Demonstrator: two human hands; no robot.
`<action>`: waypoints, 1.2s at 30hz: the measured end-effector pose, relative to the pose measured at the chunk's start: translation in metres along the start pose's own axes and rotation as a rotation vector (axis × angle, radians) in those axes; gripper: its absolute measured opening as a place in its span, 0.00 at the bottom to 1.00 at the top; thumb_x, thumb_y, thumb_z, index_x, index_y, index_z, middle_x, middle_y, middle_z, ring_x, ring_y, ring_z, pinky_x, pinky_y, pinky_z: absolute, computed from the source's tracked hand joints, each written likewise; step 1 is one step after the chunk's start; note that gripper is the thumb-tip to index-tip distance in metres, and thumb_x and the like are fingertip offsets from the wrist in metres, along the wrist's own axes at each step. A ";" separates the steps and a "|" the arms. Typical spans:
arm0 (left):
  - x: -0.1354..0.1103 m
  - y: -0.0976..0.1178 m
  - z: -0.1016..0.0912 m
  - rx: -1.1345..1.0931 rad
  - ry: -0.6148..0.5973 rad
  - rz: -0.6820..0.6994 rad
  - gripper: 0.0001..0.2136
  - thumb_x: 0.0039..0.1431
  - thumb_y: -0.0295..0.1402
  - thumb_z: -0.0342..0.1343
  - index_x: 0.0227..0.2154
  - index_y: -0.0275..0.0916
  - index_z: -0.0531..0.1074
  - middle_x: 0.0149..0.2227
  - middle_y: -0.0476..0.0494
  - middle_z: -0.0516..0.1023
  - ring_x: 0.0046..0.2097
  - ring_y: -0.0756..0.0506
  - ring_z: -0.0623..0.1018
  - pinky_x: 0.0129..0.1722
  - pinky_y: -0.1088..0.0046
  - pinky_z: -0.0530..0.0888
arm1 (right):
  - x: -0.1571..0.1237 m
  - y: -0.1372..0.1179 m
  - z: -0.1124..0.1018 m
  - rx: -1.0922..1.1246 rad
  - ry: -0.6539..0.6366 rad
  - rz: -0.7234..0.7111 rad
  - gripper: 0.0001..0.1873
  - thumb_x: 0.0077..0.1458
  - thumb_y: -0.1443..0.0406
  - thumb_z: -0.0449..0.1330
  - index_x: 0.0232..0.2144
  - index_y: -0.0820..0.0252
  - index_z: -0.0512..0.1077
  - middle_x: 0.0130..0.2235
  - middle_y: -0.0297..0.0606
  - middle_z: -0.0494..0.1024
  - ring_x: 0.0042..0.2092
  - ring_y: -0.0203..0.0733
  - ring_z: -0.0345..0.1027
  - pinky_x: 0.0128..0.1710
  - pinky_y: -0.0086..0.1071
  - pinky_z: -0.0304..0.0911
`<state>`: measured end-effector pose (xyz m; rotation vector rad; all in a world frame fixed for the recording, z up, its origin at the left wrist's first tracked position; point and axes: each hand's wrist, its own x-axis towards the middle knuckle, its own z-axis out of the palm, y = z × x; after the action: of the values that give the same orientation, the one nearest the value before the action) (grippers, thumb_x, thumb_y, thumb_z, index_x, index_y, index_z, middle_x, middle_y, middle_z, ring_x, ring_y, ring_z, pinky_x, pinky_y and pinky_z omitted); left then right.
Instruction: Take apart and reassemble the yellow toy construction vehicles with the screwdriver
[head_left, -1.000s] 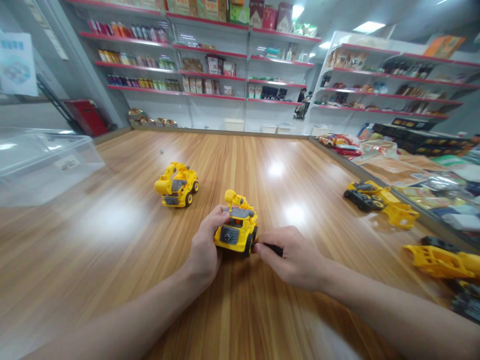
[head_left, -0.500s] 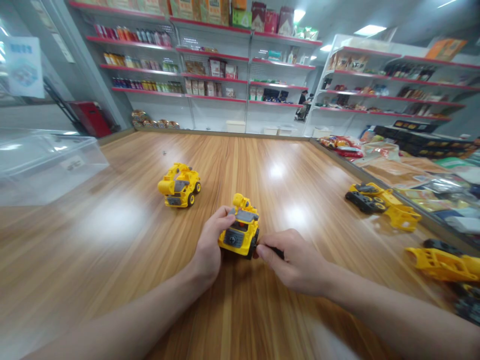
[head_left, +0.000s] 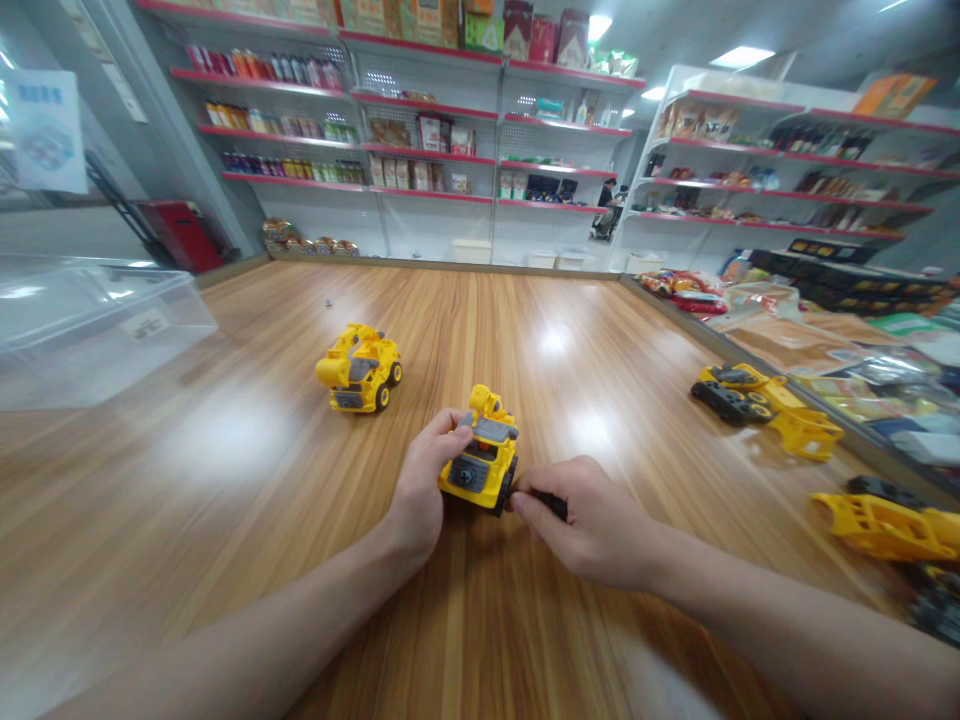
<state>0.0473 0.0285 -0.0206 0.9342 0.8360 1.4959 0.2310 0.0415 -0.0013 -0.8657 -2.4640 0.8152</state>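
Truck point(head_left: 480, 465) stood on the table point(head_left: 225, 450) close in front of me, between my two hands. My left hand point(head_left: 420, 495) was wrapped round its left side, thumb up on the cab roof, pinning it to the wood. My right hand point(head_left: 592, 520) was clamped round a short dark tool point(head_left: 551, 503), whose tip sat against the truck's right side by the wheel. What the tip met I could not tell; my fingers hid it.

As I judged it, this truck was nearly whole. Cab, body, the arm on top and the wheels I could see were all in place, so only the spot at that right wheel seemed left to finish. A second truck point(head_left: 358, 368) stood complete farther off to the left, well apart from my hands.

More lay undone on my right. A black chassis point(head_left: 724, 397) and a yellow part point(head_left: 810, 432) lay by the table's edge, and a yellow shell point(head_left: 885, 525) lay nearer me, all loose. A clear bin point(head_left: 90, 325) sat far left.
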 end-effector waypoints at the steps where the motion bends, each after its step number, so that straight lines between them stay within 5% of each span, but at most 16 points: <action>1: 0.000 0.000 0.001 0.007 0.002 0.004 0.09 0.59 0.38 0.53 0.33 0.37 0.72 0.32 0.46 0.78 0.33 0.45 0.76 0.35 0.71 0.70 | 0.000 0.000 0.000 -0.008 0.011 -0.005 0.12 0.61 0.67 0.51 0.26 0.62 0.67 0.23 0.30 0.66 0.24 0.30 0.59 0.25 0.27 0.53; 8: -0.002 -0.003 0.001 0.076 0.012 0.037 0.09 0.60 0.39 0.53 0.33 0.38 0.72 0.33 0.47 0.78 0.36 0.45 0.76 0.37 0.72 0.70 | 0.000 -0.001 0.001 -0.024 0.062 0.017 0.07 0.57 0.70 0.55 0.27 0.62 0.69 0.23 0.29 0.67 0.24 0.30 0.58 0.24 0.26 0.51; 15: -0.003 -0.005 0.002 0.189 -0.024 0.025 0.14 0.61 0.41 0.54 0.41 0.36 0.74 0.40 0.41 0.79 0.39 0.42 0.78 0.39 0.69 0.72 | 0.001 -0.003 -0.002 -0.008 -0.078 0.110 0.18 0.62 0.67 0.48 0.21 0.63 0.67 0.20 0.32 0.69 0.22 0.31 0.59 0.23 0.27 0.50; 36: -0.006 0.003 0.001 0.416 -0.010 0.081 0.16 0.60 0.44 0.56 0.44 0.39 0.74 0.48 0.39 0.72 0.54 0.36 0.70 0.46 0.63 0.70 | 0.005 0.017 -0.009 -0.164 -0.066 -0.056 0.11 0.60 0.70 0.52 0.26 0.61 0.66 0.22 0.29 0.65 0.23 0.30 0.56 0.25 0.27 0.50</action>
<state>0.0467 0.0223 -0.0180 1.2926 1.1393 1.4090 0.2393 0.0590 -0.0042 -0.8330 -2.6294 0.6385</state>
